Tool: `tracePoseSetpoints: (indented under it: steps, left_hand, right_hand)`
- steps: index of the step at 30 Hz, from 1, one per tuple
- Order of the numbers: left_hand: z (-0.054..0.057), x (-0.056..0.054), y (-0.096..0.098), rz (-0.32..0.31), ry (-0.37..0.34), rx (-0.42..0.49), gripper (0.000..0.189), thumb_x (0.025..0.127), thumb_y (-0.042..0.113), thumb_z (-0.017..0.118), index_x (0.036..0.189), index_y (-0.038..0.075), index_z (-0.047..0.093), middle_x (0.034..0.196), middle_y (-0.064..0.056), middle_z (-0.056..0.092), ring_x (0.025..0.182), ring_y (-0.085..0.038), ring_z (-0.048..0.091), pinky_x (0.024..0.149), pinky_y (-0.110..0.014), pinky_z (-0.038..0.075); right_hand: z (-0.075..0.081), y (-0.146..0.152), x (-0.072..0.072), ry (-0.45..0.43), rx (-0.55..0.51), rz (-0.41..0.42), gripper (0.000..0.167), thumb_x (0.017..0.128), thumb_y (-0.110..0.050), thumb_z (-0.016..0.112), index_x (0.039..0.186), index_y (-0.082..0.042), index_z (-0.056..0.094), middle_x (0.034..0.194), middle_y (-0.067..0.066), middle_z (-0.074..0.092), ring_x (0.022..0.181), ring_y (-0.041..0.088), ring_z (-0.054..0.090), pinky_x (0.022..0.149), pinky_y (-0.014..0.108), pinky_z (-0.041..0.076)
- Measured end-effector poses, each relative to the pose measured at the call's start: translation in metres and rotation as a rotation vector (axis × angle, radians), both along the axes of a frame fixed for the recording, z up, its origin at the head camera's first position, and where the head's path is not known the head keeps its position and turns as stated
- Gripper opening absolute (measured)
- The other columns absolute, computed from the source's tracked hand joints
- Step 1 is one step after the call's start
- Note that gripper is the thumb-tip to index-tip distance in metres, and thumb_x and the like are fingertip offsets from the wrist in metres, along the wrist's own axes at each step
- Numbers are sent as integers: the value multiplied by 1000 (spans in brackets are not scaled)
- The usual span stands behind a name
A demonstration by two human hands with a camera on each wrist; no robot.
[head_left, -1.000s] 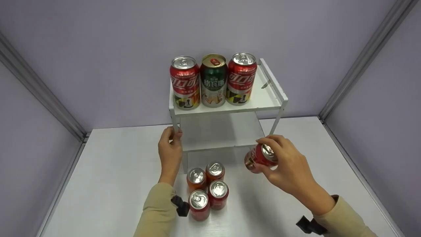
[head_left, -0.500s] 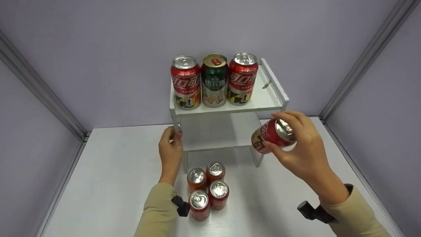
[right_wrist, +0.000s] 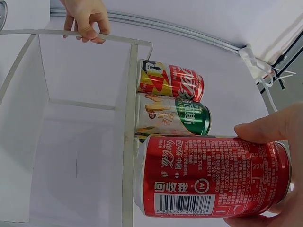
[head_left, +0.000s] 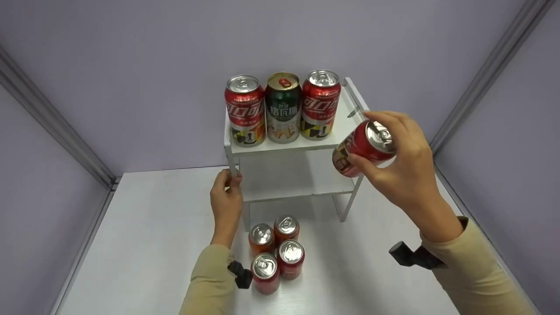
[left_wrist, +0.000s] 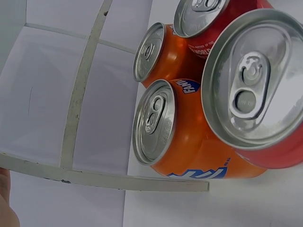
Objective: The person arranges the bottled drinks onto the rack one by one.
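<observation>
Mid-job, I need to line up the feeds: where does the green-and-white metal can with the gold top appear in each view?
Head: the green-and-white metal can stands on the upper shelf between two upright red metal cans.
Left wrist: not in it.
Right wrist: lying sideways in the image, near centre, just above the held red can.
Shared landmark: white two-tier rack.

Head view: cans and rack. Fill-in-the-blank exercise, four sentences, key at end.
The right hand holds a can that is mostly ____ in color.
The left hand grips an upright on the rack's ____ side.
The green-and-white can stands ____ two red cans.
The cans on the table number ____.

Missing words: red; left; between; four.
</observation>
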State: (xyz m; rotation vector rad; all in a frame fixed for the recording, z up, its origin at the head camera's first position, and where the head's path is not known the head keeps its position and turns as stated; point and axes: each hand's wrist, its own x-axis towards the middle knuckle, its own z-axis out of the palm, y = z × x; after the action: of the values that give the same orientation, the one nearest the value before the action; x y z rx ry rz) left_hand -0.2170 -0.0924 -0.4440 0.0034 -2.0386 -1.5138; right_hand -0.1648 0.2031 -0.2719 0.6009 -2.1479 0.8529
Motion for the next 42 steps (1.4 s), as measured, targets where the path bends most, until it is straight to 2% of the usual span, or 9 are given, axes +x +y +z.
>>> tracePoseSetpoints:
  steps: [6, 14, 19, 25, 31, 42]
  left_hand:
    - [-1, 0, -1, 17, 5, -2, 11, 96, 13, 62, 95, 2, 61, 89, -8, 61, 87, -21, 59, 76, -36, 50]
    - [0, -1, -1, 9, -6, -1, 12, 95, 14, 62, 95, 2, 61, 90, -8, 61, 87, -20, 58, 75, -35, 49]
    - [0, 0, -1, 3, -13, 3, 9, 96, 12, 61, 96, 3, 61, 92, -7, 62, 89, -20, 59, 77, -35, 50]
    - [-2, 0, -1, 1, -18, -28, 10, 96, 13, 62, 96, 4, 60, 89, -6, 60, 88, -20, 59, 77, -35, 49]
    - [-2, 1, -1, -5, -36, 1, 8, 98, 12, 60, 96, 4, 60, 91, -6, 60, 89, -19, 58, 77, -34, 49]
    - [0, 2, -1, 2, -40, -11, 13, 96, 16, 62, 98, 3, 60, 91, -7, 61, 90, -21, 59, 77, -35, 49]
  right_hand:
    - [8, -2, -16, 8, -40, -11, 65, 70, -10, 87, 128, 0, 59, 121, 16, 62, 112, 26, 54, 90, 44, 43]
    - [14, -4, -38, -44, -82, -59, 64, 69, -9, 89, 126, 0, 60, 123, 13, 62, 113, 25, 54, 91, 44, 44]
    - [18, -6, -51, -86, -57, -84, 63, 71, -8, 88, 127, -1, 60, 124, 14, 61, 115, 27, 54, 94, 45, 43]
    - [26, -8, -61, -215, -8, -121, 61, 77, -10, 84, 132, -4, 58, 128, 15, 58, 121, 29, 50, 100, 47, 40]
    - [32, -9, -72, -321, 48, -131, 61, 83, -15, 80, 137, -8, 55, 132, 14, 54, 123, 32, 48, 102, 49, 38]
    - [36, -8, -85, -371, 180, -156, 60, 92, -24, 71, 144, -10, 47, 137, 16, 45, 125, 33, 44, 103, 52, 38]
